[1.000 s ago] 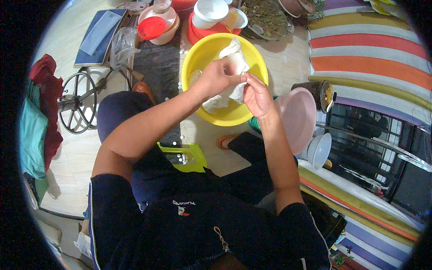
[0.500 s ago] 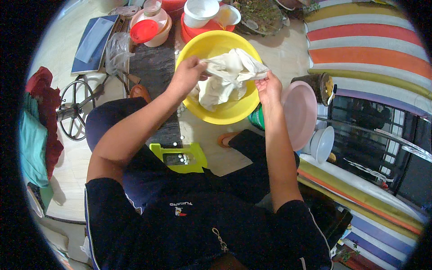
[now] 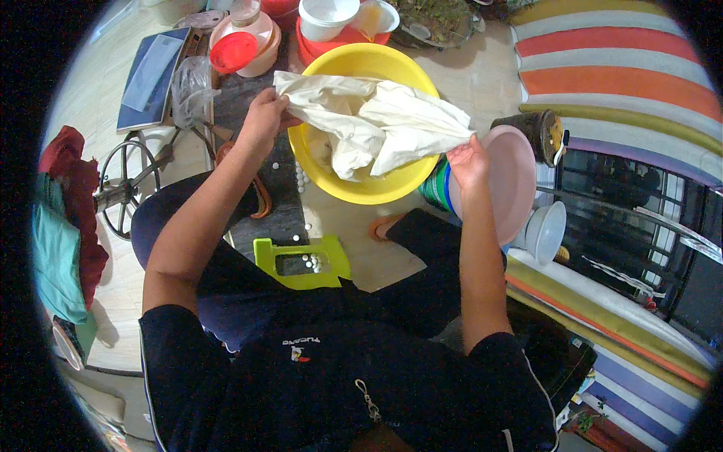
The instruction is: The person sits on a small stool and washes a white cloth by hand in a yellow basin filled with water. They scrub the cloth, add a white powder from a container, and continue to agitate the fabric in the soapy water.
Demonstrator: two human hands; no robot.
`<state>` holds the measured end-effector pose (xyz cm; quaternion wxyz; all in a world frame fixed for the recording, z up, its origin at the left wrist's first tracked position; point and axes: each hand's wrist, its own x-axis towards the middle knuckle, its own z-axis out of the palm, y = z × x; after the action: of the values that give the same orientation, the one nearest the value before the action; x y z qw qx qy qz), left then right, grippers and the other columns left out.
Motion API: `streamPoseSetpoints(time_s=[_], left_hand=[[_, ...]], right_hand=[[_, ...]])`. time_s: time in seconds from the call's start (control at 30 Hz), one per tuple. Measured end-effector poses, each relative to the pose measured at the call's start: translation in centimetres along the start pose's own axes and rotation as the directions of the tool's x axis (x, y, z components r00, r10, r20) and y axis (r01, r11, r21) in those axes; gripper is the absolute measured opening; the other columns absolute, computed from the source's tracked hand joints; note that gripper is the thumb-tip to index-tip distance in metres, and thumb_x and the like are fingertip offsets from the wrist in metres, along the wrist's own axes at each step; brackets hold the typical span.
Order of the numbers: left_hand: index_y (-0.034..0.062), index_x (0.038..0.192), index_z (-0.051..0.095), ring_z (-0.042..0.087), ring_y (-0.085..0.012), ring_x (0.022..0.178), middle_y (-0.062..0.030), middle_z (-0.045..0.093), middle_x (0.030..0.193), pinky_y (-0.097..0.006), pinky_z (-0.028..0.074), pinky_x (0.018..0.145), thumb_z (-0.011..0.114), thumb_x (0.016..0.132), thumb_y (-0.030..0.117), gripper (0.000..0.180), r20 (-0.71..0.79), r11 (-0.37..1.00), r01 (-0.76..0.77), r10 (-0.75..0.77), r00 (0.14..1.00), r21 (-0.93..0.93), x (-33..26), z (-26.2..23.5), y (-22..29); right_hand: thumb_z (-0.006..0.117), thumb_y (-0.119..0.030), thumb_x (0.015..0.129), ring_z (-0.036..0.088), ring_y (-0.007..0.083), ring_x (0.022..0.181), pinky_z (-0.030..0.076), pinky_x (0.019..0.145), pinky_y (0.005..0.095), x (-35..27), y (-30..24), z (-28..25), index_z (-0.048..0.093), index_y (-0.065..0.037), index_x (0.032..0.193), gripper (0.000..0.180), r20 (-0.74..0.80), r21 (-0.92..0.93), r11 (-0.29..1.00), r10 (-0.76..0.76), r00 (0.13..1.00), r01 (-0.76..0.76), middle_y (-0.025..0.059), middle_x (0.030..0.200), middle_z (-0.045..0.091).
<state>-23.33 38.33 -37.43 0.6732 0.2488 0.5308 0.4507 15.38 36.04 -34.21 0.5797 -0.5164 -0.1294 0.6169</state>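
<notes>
A creamy white cloth point(image 3: 376, 124) is stretched sideways above a round yellow basin point(image 3: 369, 197). Its upper left corner is pinched in my left hand point(image 3: 265, 119), just outside the basin's left rim. At the opposite end my right hand point(image 3: 468, 162) grips the cloth's right corner, past the basin's right rim. The middle of the cloth sags in folds into the basin and hides much of its inside. What lies under the cloth at the bottom of the basin cannot be made out.
Right of the basin stand a pink tub point(image 3: 506, 188) and a pale bowl point(image 3: 546, 232). Red and white containers point(image 3: 328, 19) sit beyond it. A lime-green plastic stool point(image 3: 301, 280) is between my legs, with small white balls point(image 3: 312, 262) seen through its opening. A spoked wheel point(image 3: 129, 188) is at left.
My hands have moved apart, the left one further left and the right one slightly right and down. The bunched cloth is now spread wide between them.
</notes>
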Motion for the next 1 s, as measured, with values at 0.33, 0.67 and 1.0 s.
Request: streamPoseSetpoints(time_s=[0.33, 0.67, 1.0], left_hand=[[0.0005, 0.117, 0.036, 0.058, -0.0218, 0.089, -0.0131, 0.055, 0.103, -0.032, 0.046, 0.075, 0.062, 0.079, 0.038, 0.059, 0.264, 0.981, 0.165, -0.188, 0.946, 0.105, -2.9, 4.9, 0.8], [-0.0021, 0.082, 0.062, 0.061, -0.0230, 0.068, -0.0138, 0.063, 0.073, -0.032, 0.047, 0.065, 0.059, 0.072, 0.017, 0.021, 0.390, 0.919, -0.247, 0.115, 0.914, 0.306, -1.9, 6.3, -2.0], [0.0056, 0.076, 0.062, 0.060, -0.0347, 0.071, -0.0160, 0.061, 0.072, -0.041, 0.048, 0.062, 0.059, 0.064, 0.012, 0.014, 0.715, 0.194, -0.690, -0.112, 0.690, 0.697, -4.8, 6.0, -4.8]], right_hand=[[0.056, -0.019, 0.084, 0.042, 0.0287, 0.115, 0.030, 0.096, 0.0492, -2.0, 3.8, 4.4, 0.039, -0.011, 0.121, 0.042, 0.096, -0.168, 0.981, 0.115, 0.989, -0.098, 0.0091, 0.124, 0.045], [0.045, -0.002, 0.078, 0.052, 0.0179, 0.101, 0.041, 0.088, 0.0320, -4.4, 5.7, 9.3, 0.048, 0.002, 0.114, 0.036, 0.259, -0.385, 0.911, -0.048, 0.965, 0.148, 0.0080, 0.109, 0.054], [0.069, -0.047, 0.068, 0.049, 0.0346, 0.102, 0.040, 0.088, 0.0403, -9.5, 7.2, 14.3, 0.050, -0.008, 0.115, 0.064, 0.489, -0.851, -0.138, 0.142, 0.861, 0.506, 0.0168, 0.112, 0.045]])
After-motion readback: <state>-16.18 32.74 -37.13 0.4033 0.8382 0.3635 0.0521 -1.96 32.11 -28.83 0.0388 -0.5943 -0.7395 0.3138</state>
